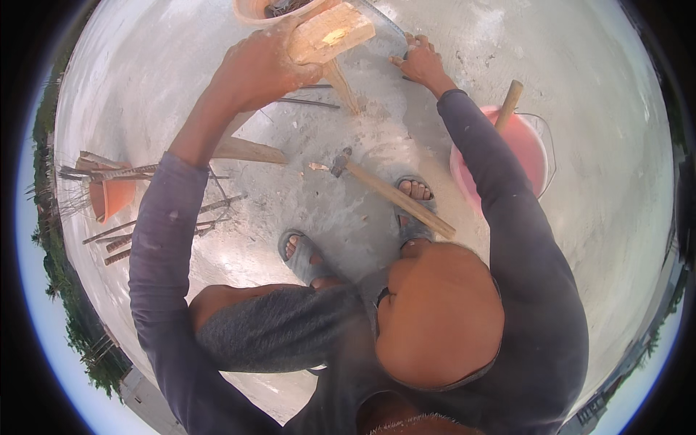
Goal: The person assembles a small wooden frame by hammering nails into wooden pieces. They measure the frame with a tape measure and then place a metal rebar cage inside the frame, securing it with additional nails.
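My left hand (264, 69) is closed around a thick piece of light wood (330, 32) with a rough end. A narrower wooden piece (341, 87) slants down beneath it to the concrete. Farther right, my right hand (424, 65) is low over the floor, its fingers closed at the end of a thin grey strip (386, 18). That strip runs up and left, past the wood and out of the picture. Whether it is a measuring tape or a blade cannot be made out. A hammer (391, 192) with a wooden handle lies by my feet.
A pink bucket (533, 156) with a wooden handle (510, 105) sticking out stands at the right. An orange container (250, 11) of dark bits is at the top. Rebar lengths (210, 206), a wooden board (246, 150) and an orange bucket (112, 197) lie left.
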A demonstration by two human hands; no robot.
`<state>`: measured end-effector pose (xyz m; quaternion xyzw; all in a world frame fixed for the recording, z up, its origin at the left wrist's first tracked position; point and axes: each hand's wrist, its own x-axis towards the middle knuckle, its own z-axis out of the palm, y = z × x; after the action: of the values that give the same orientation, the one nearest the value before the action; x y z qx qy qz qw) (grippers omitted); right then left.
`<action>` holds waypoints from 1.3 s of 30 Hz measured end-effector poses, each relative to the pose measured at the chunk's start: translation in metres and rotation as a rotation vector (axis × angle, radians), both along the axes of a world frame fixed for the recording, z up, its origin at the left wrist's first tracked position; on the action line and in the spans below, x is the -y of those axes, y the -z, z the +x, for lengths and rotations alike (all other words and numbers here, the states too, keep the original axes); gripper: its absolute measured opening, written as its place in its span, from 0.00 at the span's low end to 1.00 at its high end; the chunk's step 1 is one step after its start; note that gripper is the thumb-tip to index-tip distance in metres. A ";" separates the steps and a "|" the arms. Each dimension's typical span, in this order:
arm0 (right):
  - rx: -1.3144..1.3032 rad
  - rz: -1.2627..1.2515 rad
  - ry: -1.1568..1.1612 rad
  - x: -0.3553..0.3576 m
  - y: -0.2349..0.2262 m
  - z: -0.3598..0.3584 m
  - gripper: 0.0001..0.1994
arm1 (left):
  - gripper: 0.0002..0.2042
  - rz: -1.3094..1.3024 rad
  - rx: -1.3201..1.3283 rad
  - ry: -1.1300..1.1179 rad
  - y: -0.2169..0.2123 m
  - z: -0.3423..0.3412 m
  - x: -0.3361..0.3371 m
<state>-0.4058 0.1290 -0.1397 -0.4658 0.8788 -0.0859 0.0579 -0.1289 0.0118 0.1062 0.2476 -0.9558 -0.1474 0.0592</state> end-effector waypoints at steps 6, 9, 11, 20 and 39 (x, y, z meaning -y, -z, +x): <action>0.041 0.068 -0.036 0.018 0.027 -0.023 0.40 | 0.32 0.253 0.050 0.015 -0.011 -0.002 0.004; 0.128 0.125 -0.054 0.022 0.029 -0.035 0.40 | 0.30 0.277 0.047 0.152 -0.021 -0.004 0.008; 0.306 0.196 -0.103 0.025 0.018 -0.047 0.38 | 0.28 0.207 0.062 0.417 -0.026 -0.009 0.019; 0.721 0.044 0.056 -0.035 -0.187 -0.165 0.19 | 0.24 0.307 -0.097 0.510 -0.014 -0.003 0.033; 0.668 0.376 -0.476 -0.057 -0.323 -0.033 0.34 | 0.28 0.484 -0.092 0.360 -0.033 0.008 0.018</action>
<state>-0.4393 0.1858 0.1834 -0.5830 0.6806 -0.0547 0.4403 -0.1209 -0.0066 0.1389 0.0742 -0.9178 -0.3899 0.0149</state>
